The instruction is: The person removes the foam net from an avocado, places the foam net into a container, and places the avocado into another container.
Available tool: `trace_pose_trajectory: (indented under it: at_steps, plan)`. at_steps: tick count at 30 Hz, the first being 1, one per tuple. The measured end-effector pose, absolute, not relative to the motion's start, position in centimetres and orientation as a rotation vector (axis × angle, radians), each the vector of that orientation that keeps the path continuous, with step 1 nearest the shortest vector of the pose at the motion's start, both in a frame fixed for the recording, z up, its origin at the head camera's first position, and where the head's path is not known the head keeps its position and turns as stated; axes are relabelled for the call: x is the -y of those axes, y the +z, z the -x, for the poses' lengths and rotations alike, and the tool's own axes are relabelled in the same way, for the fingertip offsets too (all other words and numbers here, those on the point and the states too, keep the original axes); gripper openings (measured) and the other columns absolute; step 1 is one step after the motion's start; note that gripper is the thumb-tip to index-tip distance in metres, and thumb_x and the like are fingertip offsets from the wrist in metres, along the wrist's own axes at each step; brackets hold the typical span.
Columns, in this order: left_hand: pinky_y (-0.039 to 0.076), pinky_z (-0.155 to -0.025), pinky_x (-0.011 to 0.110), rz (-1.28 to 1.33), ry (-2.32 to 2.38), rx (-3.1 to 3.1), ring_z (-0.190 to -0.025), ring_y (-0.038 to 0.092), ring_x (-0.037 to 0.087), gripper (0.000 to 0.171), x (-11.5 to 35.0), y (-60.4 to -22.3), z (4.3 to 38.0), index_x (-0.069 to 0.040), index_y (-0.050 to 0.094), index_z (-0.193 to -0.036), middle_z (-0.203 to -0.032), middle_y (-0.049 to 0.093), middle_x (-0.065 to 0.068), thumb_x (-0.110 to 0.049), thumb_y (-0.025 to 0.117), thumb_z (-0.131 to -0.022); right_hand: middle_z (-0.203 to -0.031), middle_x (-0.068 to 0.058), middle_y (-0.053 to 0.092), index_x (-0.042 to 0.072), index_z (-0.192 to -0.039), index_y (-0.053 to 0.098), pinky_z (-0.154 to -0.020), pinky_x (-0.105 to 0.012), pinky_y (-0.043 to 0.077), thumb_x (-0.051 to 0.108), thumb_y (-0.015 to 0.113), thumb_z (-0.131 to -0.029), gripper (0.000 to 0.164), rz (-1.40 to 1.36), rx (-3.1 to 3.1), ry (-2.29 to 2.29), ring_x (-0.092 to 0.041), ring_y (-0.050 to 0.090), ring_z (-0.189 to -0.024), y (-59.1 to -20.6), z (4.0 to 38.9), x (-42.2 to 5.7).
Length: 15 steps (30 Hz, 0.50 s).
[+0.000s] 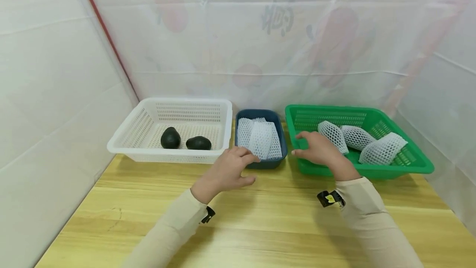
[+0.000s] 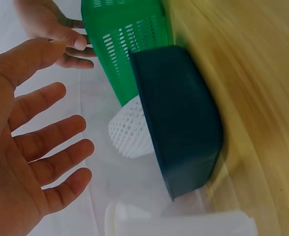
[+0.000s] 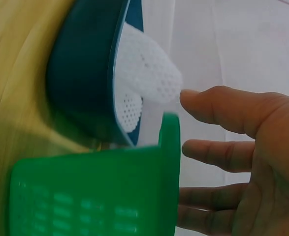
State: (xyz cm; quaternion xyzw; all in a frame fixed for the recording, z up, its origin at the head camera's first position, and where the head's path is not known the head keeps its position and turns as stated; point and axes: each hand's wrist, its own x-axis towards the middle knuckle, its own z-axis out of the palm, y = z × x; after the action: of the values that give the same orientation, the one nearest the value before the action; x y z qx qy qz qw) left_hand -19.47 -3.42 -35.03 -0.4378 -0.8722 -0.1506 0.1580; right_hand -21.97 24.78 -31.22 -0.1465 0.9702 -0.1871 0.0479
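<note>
My left hand (image 1: 231, 171) hovers in front of the small dark blue bin (image 1: 268, 164), fingers spread and holding nothing. White foam net sleeves (image 1: 261, 136) lie in that bin; one sticks up past its rim in the left wrist view. Over the left end of the green basket (image 1: 401, 173) is my right hand (image 1: 320, 149), also holding nothing, its thumb apart from the fingers. Several netted, bulging sleeves (image 1: 383, 149) lie in the green basket. Two dark avocados, one upright (image 1: 170, 138) and one on its side (image 1: 198, 143), sit in the white basket (image 1: 122, 136).
All three containers stand in a row at the back of the wooden table (image 1: 253, 226). A white printed sheet (image 1: 223, 45) hangs behind them, with more sheeting at both sides. Small black devices (image 1: 330, 198) are strapped at the wrists.
</note>
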Motion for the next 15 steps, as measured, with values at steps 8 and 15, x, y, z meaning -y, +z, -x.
trace_pose_trajectory:
  at_steps: [8,15]
  plan:
    - [0.044,-0.083,0.035,1.29,-0.384,2.508,-0.099,0.054,0.02,0.037,2.3,-35.5,19.3,-0.015,0.067,-0.11,-0.105,0.06,0.002,-0.035,0.07,-0.079,-0.117,-0.028,0.054,-0.007,-0.13,0.045,-0.079,-0.055,0.044,0.029,0.065,-0.088,0.059,0.396,-2.971,-0.578,-0.044,0.052,-0.102,-31.5,22.1,-26.1]
    - [0.044,-0.079,0.034,1.284,-0.365,2.571,-0.096,0.052,0.018,0.041,1.2,-35.9,19.4,-0.017,0.065,-0.115,-0.108,0.059,0.001,-0.04,0.068,-0.081,-0.129,-0.033,0.042,-0.008,-0.13,0.044,-0.085,-0.06,0.037,0.023,0.062,-0.089,0.055,0.35,-2.947,-0.629,-0.05,0.04,-0.113,-31.0,22.0,-27.3]
